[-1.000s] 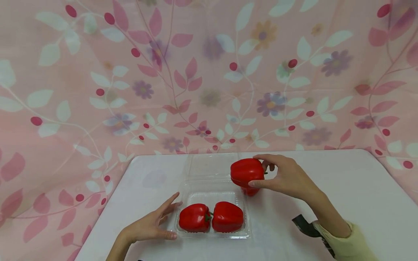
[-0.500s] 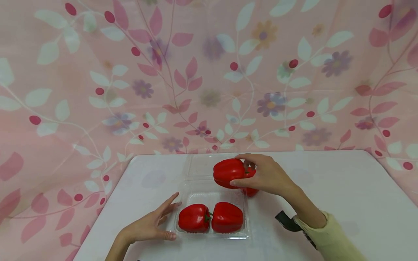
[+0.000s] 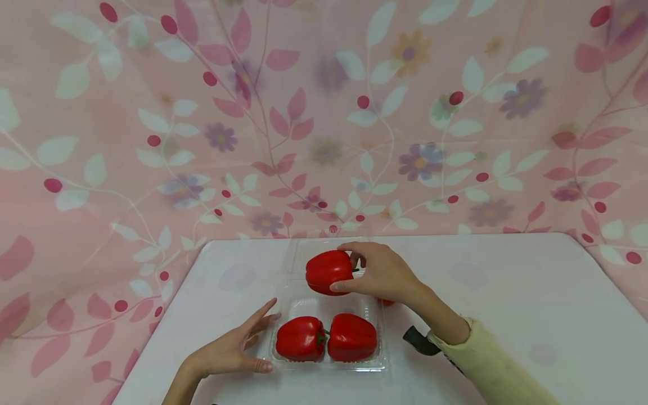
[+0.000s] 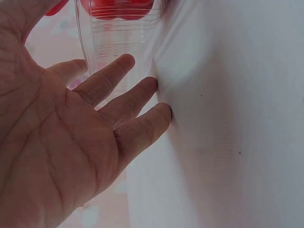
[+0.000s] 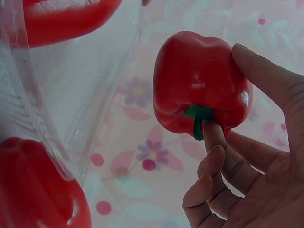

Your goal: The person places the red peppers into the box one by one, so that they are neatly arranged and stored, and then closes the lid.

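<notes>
The right grip (image 3: 382,273) pinches a glossy red, green-stemmed bell pepper (image 3: 328,273) above a clear plastic hinged box (image 3: 326,306); the left grip (image 3: 228,350) spreads beside it, holding nothing. The pepper looks light, firm, slick, best held around its sides.

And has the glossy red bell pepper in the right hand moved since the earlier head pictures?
Yes, leftward: the held pepper has gone from the right edge of the clear plastic container to roughly mid-width.
</notes>
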A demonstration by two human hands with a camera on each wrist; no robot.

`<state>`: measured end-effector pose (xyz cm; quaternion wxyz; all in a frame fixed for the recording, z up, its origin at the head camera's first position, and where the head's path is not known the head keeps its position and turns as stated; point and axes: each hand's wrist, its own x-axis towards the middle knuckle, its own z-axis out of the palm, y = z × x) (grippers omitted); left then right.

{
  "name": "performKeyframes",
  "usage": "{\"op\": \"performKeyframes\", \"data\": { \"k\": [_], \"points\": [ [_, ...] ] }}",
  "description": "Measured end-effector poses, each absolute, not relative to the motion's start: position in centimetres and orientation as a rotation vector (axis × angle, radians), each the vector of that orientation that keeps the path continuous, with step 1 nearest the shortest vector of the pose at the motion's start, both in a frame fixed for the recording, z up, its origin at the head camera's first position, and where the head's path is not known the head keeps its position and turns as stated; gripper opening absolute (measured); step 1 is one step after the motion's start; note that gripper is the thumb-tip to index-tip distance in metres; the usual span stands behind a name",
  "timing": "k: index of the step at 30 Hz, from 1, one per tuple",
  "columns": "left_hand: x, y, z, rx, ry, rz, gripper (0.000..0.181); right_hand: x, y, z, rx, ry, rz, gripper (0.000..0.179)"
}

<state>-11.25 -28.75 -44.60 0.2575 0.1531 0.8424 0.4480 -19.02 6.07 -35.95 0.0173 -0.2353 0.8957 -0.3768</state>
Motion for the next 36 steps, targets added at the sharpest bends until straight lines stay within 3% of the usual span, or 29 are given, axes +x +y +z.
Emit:
{"op": "performKeyframes", "data": {
  "k": [36],
  "points": [
    [-11.2,-28.8,-44.5,0.39,2.32,1.183,0.113,-19.4,0.2,-37.8,-0.811,2.716,-0.936,0.07]
  ]
}}
